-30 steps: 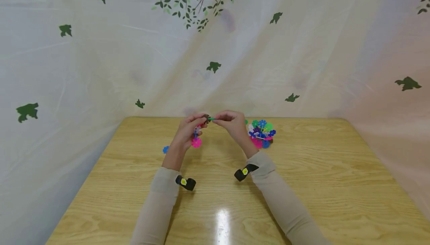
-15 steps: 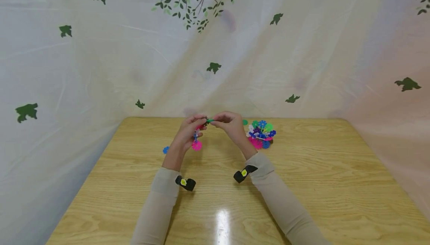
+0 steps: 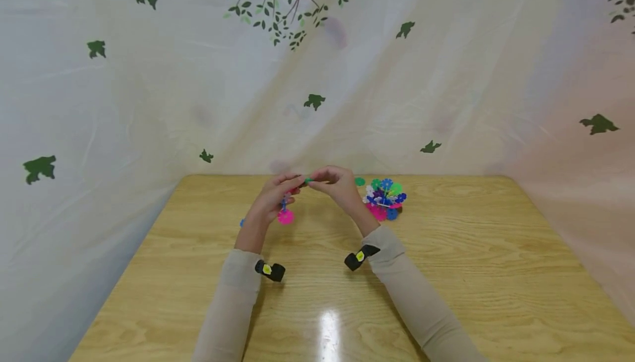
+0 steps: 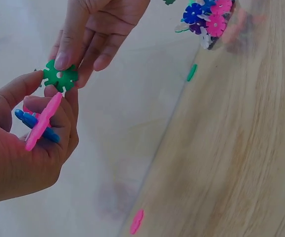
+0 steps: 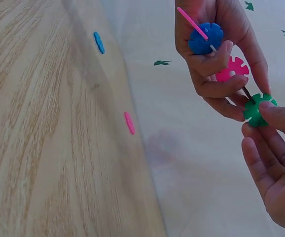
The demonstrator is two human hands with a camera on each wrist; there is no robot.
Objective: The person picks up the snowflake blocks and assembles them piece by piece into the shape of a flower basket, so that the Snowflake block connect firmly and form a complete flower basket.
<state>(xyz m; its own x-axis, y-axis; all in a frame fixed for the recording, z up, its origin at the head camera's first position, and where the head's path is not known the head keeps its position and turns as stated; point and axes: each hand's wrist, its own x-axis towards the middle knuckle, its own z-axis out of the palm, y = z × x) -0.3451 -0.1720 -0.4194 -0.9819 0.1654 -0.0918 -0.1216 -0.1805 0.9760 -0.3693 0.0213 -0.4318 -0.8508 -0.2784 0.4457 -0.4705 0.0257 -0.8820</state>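
Note:
Over the back of the table, both hands meet in the head view. My left hand (image 3: 267,201) grips a small chain of joined, notched plastic discs. A pink disc (image 4: 45,121) hangs at its near end, followed by a blue disc (image 5: 204,40), a white edge, and another pink disc (image 5: 236,68). Beyond that, a brown disc (image 5: 247,92) shows edge-on in the right wrist view. Between thumb and fingers, my right hand (image 3: 342,187) pinches a green notched disc (image 4: 67,78), which overlaps the brown one's edge. The left fingertips are right at the green disc's rim.
A multicoloured cluster of joined discs (image 3: 384,199) stands on the table (image 3: 446,274), right of the hands. A loose green disc (image 3: 360,182) lies beside it. Loose blue (image 5: 99,43) and pink (image 5: 129,123) discs lie near the table edge. A printed curtain (image 3: 238,114) hangs behind.
The green disc has come up against the brown disc and the hands have drawn closer together. The left hand has shifted slightly left, its hanging pink disc moving left and down.

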